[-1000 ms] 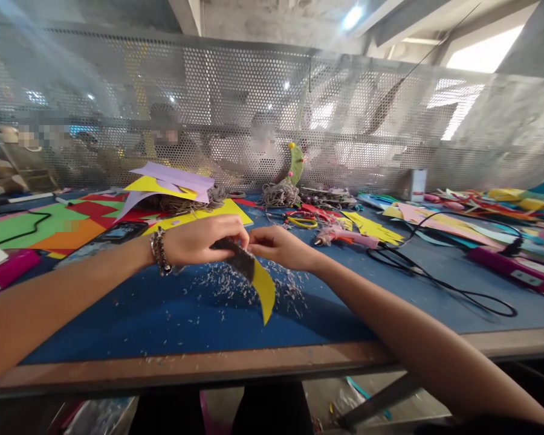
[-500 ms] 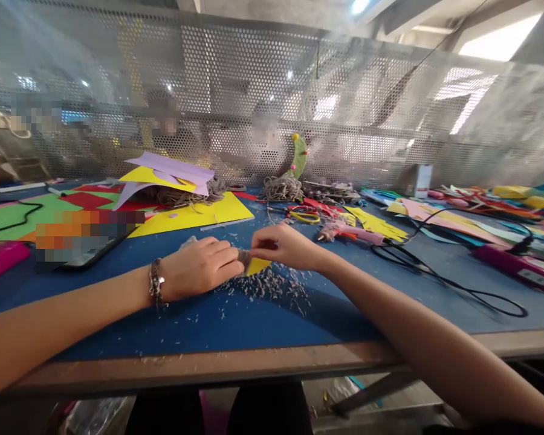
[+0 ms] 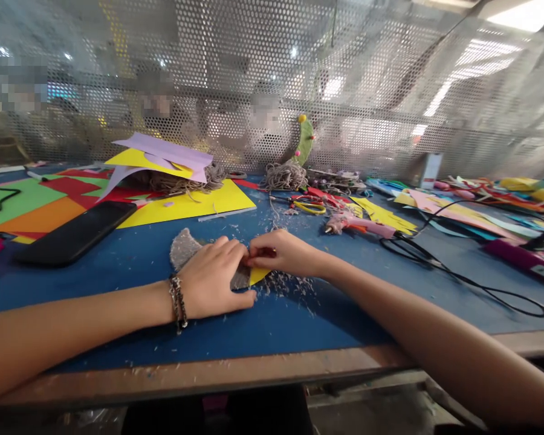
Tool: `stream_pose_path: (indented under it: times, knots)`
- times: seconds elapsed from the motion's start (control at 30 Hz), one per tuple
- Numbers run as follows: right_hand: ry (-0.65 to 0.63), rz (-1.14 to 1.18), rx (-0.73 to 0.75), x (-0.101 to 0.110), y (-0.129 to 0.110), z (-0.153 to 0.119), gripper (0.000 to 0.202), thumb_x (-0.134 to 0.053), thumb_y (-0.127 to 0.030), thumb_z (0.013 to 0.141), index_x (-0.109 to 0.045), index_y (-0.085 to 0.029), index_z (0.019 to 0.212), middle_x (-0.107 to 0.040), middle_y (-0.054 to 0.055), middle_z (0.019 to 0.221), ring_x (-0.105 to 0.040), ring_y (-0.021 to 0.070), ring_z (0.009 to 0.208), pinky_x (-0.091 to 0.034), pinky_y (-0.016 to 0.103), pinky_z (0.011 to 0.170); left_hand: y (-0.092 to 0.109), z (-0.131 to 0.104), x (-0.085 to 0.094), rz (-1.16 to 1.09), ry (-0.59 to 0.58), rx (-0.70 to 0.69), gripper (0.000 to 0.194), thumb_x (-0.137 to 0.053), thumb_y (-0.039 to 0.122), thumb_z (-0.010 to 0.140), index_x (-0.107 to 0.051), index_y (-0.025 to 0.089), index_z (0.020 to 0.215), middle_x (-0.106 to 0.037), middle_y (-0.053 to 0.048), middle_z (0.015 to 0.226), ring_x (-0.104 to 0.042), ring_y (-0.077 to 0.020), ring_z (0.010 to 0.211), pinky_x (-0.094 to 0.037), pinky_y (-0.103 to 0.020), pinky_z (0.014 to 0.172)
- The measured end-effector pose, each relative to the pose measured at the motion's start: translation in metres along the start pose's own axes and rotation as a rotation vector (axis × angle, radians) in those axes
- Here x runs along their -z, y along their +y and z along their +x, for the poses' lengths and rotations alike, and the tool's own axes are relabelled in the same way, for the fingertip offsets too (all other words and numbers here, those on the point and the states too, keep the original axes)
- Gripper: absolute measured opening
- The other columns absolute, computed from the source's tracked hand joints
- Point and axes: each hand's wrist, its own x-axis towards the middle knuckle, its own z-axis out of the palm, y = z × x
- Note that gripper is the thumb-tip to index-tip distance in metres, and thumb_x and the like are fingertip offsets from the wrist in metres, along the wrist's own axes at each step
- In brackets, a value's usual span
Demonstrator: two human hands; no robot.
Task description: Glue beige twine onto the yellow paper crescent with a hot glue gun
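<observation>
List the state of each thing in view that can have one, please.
Left hand: spread over the grey crescent.
Right hand: fingertips pinched at the crescent's edge.
Grey crescent: partly covered, yellow bare at one end.
Phone: lying flat, upper face dark.
Glue gun: lying down; hot or cold, cannot tell.
Green crescent: upright.
String pile: tangled.
</observation>
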Motion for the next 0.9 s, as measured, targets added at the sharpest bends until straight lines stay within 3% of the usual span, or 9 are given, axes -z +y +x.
stream_pose_path:
  times: [0.27, 0.9]
  knots:
    - [0.022, 0.018, -0.014, -0.001, 0.000, -0.001, 0.018, -0.048, -0.026, 0.078, -0.054, -0.014, 0.067, -0.049, -0.003, 0.059, -0.037, 0.0057, 0.053, -0.028, 0.018, 0.051, 0.001, 0.004, -0.004, -0.053, 0.009, 0.049, 0.017, -0.043, 0.030, 0.067, -0.038, 0.018, 0.078, -0.047, -0.005, 0.084, -0.041, -0.0232, 0.083, -0.041, -0.040, 0.073]
    - [0.092, 0.003, -0.026, -0.002, -0.002, -0.002, 0.021, -0.048, -0.028, 0.077, -0.048, -0.015, 0.062, -0.042, -0.005, 0.053, -0.033, 0.0049, 0.050, -0.025, 0.017, 0.049, 0.008, 0.014, -0.008, -0.065, 0.008, 0.147, 0.020, -0.045, 0.032, 0.063, -0.034, 0.020, 0.074, -0.048, -0.006, 0.083, -0.046, -0.0255, 0.083, -0.042, -0.044, 0.071]
